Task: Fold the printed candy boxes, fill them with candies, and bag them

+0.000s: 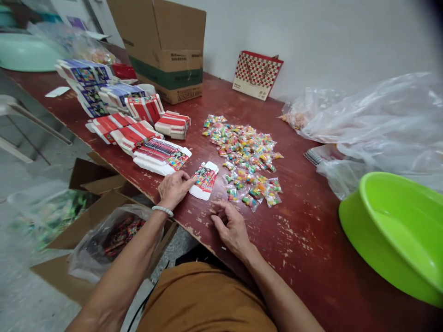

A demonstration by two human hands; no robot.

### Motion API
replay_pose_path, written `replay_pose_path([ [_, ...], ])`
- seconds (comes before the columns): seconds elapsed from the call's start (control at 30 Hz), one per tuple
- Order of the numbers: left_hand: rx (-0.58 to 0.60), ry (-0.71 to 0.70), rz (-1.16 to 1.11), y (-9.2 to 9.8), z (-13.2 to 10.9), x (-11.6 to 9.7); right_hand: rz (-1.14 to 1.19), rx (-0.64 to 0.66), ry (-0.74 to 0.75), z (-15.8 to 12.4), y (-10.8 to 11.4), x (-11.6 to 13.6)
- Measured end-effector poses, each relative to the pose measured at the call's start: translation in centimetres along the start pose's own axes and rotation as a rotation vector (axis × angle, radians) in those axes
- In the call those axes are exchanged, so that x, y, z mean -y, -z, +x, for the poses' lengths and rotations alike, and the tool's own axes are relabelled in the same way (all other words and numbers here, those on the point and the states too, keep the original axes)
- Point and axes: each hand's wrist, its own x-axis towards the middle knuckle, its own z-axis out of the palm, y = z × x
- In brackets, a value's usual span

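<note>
My left hand [176,188], with a beaded bracelet on its wrist, lies at the table's near edge. Its outstretched fingers touch the left edge of a flattened red-and-white candy carton [205,179] that rests on the table. My right hand [231,226] is just below and right of that carton, thumb and fingers apart and slightly curled, nothing visible in them. Beyond it spreads a pile of small clear candy packets [247,145], filled with colourful sweets. Left of the carton lie a fanned stack of flat cartons [162,154] and red bundles [136,134].
A large cardboard box [166,60] and a checkered paper bag [258,74] stand at the back. Right are plastic bags [384,115] and a green basin [367,230]. Blue cartons [86,74] are stacked left. Below the edge sits an open box [79,226] with a lined bag.
</note>
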Motion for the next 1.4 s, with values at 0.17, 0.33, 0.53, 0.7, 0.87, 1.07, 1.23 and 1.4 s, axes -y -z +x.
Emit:
replay_pose_path([
  [0.17, 0.049, -0.022, -0.290, 2.0, -0.4, -0.6, 0.305, -0.066, -0.248, 0.7, 0.5, 0.5],
  [0.33, 0.360, -0.043, -0.580, 4.3, -4.6, -1.6, 0.620, -0.202, -0.336, 2.5, 2.3, 3.2],
  [0.53, 1.116, 0.060, -1.140, 3.4, -10.2, -2.8, 0.749, -0.032, -0.294, 2.1, 3.3, 5.5],
  [0.7, 1.332, 0.105, -1.177, 2.0, -11.6, -3.6, 0.901, 0.131, -0.375, -0.1, 2.9, 5.7],
  [0.87, 1.150, 0.096, -1.153, 1.9, -11.7, -3.7, 0.943, 0.238, -0.391, -0.4, 2.9, 5.9],
  [1.07, 0.998, 0.146, -1.062, 2.2, -11.4, -4.5, 0.899, 0.205, -0.394, -0.3, 3.5, 6.3],
  [1.23, 0.928, 0.240, -1.068, 1.4, -11.5, -4.9, 0.775, 0.179, -0.436, -0.4, 3.4, 6.0],
  [1.4, 0.716, 0.123, -0.979, 0.8, -11.6, -5.1, 0.519, -0.095, -0.363, 0.2, 3.4, 5.1],
])
